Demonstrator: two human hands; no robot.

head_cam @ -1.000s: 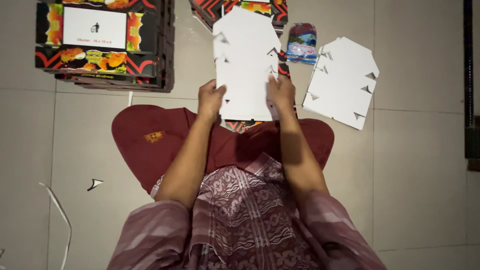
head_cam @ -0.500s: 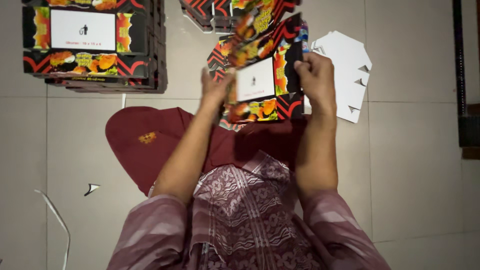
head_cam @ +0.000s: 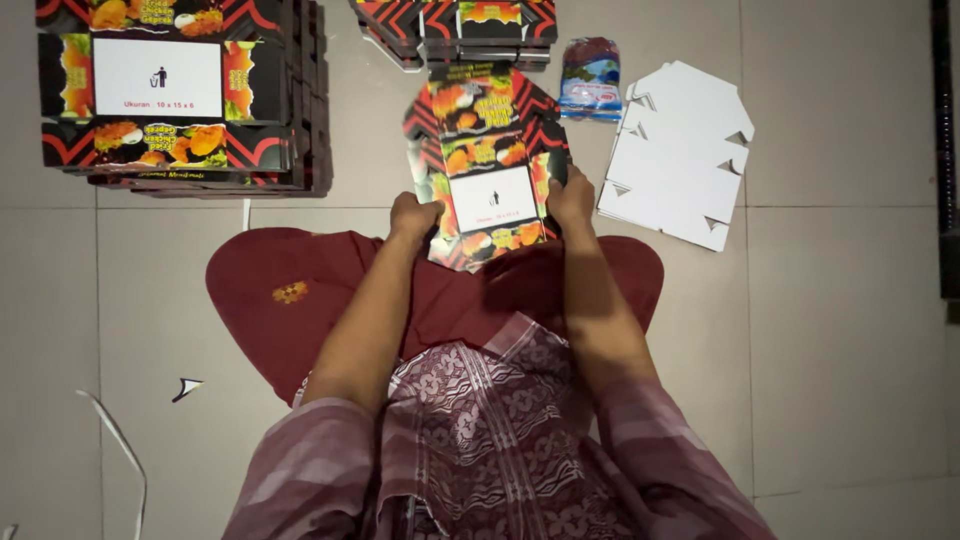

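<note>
The left hand [head_cam: 412,216] and right hand [head_cam: 572,196] each clamp one side edge of a flat printed carton blank [head_cam: 487,165], fingers closed on the card. One second earlier the blank showed its plain white face; it is now turned printed side up and lowered toward the lap, above the dark red cloth [head_cam: 300,290].

The stack of white blanks [head_cam: 675,155] lies on the floor at 2 o'clock of the hands. The pile of printed cartons [head_cam: 180,95] lies at 10 o'clock. The flip appears complete; the blank is unfolded.
</note>
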